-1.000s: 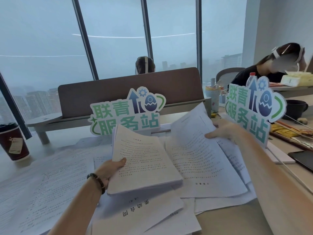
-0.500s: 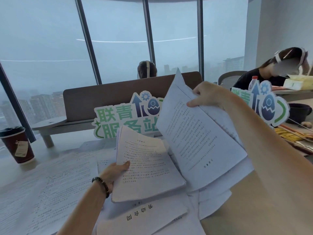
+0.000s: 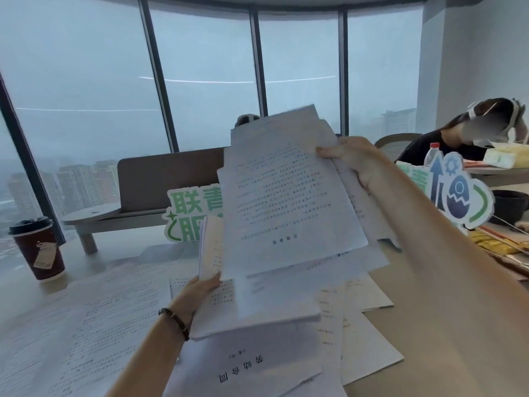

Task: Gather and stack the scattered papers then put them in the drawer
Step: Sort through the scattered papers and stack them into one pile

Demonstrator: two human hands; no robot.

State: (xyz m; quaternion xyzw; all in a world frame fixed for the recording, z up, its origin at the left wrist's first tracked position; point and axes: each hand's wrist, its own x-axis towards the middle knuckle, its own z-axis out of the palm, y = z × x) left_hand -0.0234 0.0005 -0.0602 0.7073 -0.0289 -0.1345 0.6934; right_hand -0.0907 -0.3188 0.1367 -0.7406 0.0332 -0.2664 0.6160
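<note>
A few loose printed sheets [image 3: 286,202] are held up in the air by the right hand [image 3: 353,161], pinched at their right edge with the thumb on the front face and the fingers hidden behind. They hang tilted and fanned out, so they're clearly thin, floppy and not squared up at all. A thicker stack of papers [image 3: 257,308] is gripped at its left edge by the left hand [image 3: 200,287], thumb on top; the near end looks to be resting on the paper spread on the counter [image 3: 429,353], though that can't be told for sure.

More scattered sheets [image 3: 86,325] are lying flat to the left, a titled cover page [image 3: 246,365] sits nearest the camera, and a few more pages [image 3: 363,333] are spread to the right. The drawer isn't seen anywhere in view.

Handling-wise: light stuff, but slippery sheet on sheet, and easily creased if only one corner is pinched. A grip along the long edge with the fingers spread underneath would probably be safer, and the pile should be tapped square on the counter before being carried. Single sheets lying flat are hard to lift, so sliding them to the counter edge or onto the stack is likely easier. The coffee cup [image 3: 40,250] at the far left should be kept clear of, since paper and spills don't mix.
</note>
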